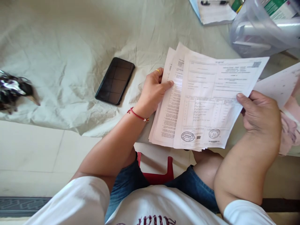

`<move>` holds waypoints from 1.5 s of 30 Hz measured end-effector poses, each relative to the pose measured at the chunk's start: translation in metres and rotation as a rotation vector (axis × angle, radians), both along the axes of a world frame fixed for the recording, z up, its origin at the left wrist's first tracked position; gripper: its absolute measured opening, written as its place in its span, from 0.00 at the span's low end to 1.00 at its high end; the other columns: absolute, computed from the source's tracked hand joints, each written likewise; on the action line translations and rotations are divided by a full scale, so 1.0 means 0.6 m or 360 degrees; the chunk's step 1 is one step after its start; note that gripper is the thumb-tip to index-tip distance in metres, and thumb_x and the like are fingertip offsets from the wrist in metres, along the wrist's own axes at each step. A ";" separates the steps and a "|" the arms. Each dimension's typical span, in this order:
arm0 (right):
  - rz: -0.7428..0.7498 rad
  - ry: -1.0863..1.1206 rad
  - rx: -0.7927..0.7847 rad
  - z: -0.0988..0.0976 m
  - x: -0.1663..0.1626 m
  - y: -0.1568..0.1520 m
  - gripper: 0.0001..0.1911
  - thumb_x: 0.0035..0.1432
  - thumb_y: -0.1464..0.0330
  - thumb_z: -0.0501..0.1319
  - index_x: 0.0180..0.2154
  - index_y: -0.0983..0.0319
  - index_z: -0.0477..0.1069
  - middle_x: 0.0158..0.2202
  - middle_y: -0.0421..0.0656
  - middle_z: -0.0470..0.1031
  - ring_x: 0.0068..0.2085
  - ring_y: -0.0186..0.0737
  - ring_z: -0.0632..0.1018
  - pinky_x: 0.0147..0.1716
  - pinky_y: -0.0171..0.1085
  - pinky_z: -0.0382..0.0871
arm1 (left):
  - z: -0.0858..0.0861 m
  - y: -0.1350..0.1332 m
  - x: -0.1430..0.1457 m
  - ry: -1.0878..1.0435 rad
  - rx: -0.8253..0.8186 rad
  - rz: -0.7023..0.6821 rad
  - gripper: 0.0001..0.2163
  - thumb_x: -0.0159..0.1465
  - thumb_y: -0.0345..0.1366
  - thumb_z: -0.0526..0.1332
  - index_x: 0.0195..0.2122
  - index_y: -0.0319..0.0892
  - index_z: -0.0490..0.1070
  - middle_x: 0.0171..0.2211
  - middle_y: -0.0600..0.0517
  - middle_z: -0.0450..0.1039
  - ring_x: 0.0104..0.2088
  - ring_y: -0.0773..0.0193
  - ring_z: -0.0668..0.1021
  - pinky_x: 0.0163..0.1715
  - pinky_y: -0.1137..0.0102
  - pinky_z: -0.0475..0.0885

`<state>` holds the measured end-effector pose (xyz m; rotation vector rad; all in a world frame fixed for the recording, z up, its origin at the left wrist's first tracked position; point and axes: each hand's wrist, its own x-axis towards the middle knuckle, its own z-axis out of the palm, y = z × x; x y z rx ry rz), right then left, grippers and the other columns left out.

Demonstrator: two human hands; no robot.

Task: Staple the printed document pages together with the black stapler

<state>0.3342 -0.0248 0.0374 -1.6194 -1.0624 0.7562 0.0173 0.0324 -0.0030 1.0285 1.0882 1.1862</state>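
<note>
A sheaf of printed papers (206,84) is held up above the table's front edge, the sheets fanned out a little to the left. My left hand (156,89) grips the left edges, thumb on top and a ring on one finger. At the right edge, my right hand (259,109) pinches the papers between thumb and fingers. The top sheet bears a table of text, two round stamps near its bottom and a square code at its upper right corner. Left of my left hand, a black phone (115,81) lies face up on the cloth.
A creased pale cloth (70,34) covers the table. A clear plastic container (264,31) and a clipboard (215,12) stand at the upper right. More papers (278,82) and pink cloth (288,128) lie far right. A dark, blurred bundle (16,90) rests at the left.
</note>
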 end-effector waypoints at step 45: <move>0.0134 0.0366 0.0035 -0.047 -0.070 0.023 0.29 0.36 0.59 0.88 0.43 0.54 0.89 0.46 0.40 0.91 0.48 0.47 0.87 0.68 0.57 0.76 | 0.032 -0.014 0.012 -0.0064 -0.0232 0.0101 0.09 0.61 0.29 0.60 0.41 0.43 0.74 0.44 0.47 0.84 0.56 0.48 0.85 0.51 0.56 0.84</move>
